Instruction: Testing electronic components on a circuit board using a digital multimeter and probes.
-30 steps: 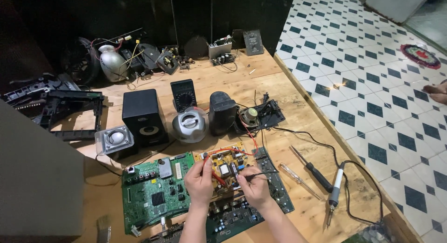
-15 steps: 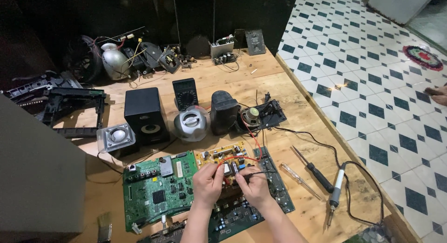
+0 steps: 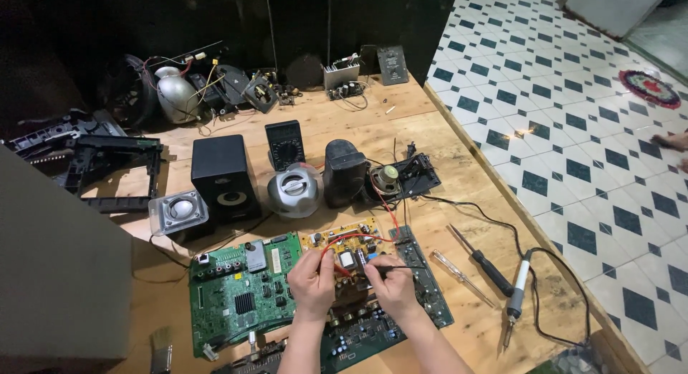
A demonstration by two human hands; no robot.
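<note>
My left hand [image 3: 312,282] grips the left side of a small yellow-brown circuit board [image 3: 346,239] and holds it tilted above the wooden table [image 3: 215,130]. My right hand [image 3: 390,282] pinches a thin dark probe [image 3: 398,269] whose tip points left at the board's middle. A red wire [image 3: 358,236] loops over that board. Under my hands lies a dark circuit board [image 3: 423,274]. A large green circuit board [image 3: 240,291] lies flat just left of my left hand.
Behind the boards stand a black speaker box [image 3: 223,178], a silver speaker [image 3: 294,190], a small square speaker [image 3: 178,211], a multimeter [image 3: 284,145] and a bare speaker driver [image 3: 385,179]. To the right lie a screwdriver [image 3: 481,258], a clear-handled screwdriver [image 3: 460,275] and a soldering iron [image 3: 516,291]. The table's right edge drops to tiled floor [image 3: 573,130].
Both hands have drifted slightly down and closer together over the small board. The probe now points left at the board's middle. The camera view shifted a little.
</note>
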